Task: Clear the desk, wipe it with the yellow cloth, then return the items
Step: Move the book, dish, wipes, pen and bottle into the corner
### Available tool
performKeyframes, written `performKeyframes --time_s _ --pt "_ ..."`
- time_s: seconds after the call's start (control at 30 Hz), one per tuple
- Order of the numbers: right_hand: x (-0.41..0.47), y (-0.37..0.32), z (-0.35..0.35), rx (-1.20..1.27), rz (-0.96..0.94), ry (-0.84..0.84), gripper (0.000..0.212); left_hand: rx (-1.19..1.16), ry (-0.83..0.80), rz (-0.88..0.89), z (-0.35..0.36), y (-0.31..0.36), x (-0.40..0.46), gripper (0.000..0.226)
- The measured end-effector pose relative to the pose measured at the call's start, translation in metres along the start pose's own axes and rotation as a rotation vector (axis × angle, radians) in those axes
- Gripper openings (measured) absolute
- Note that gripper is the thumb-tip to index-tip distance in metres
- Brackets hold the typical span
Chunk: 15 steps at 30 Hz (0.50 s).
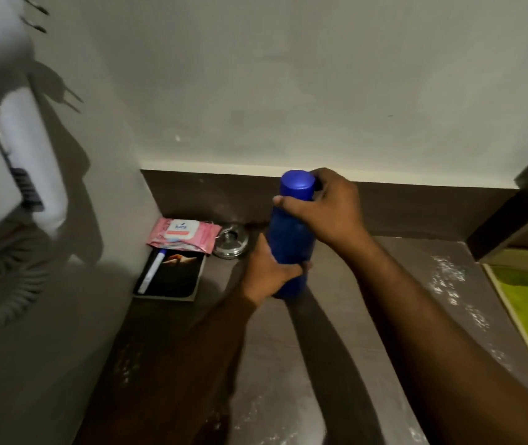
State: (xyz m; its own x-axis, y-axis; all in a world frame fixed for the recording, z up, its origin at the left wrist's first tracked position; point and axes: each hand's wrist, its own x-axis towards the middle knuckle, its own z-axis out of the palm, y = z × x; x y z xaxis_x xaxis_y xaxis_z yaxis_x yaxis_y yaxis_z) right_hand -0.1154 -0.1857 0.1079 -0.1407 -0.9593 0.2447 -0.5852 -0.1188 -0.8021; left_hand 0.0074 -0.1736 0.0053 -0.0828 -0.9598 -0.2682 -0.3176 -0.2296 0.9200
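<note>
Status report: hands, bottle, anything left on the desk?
Both hands on blue bottle: left hand low, right hand near cap. Wipes pack, pen, book, steel dish in the corner.

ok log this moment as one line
left hand: grips blue plastic bottle low | right hand: grip near cap | dark desk: pink wipes pack, steel lid at back

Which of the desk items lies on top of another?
The white pen: it rests on the dark book. The pink wipes pack overlaps only its far edge.
</note>
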Motion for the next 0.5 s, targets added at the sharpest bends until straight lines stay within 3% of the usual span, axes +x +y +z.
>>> performKeyframes --time_s 0.17,0.5 --pt "0.008 -0.038 0.072 0.075 -0.051 -0.184 0.046 0.062 0.220 0.111 -0.078 -0.022 -0.001 0.104" --pt "0.021 -0.041 0.127 0.077 -0.111 -0.315 0.045 0.077 0.315 0.057 -0.110 -0.047 0.010 0.099"
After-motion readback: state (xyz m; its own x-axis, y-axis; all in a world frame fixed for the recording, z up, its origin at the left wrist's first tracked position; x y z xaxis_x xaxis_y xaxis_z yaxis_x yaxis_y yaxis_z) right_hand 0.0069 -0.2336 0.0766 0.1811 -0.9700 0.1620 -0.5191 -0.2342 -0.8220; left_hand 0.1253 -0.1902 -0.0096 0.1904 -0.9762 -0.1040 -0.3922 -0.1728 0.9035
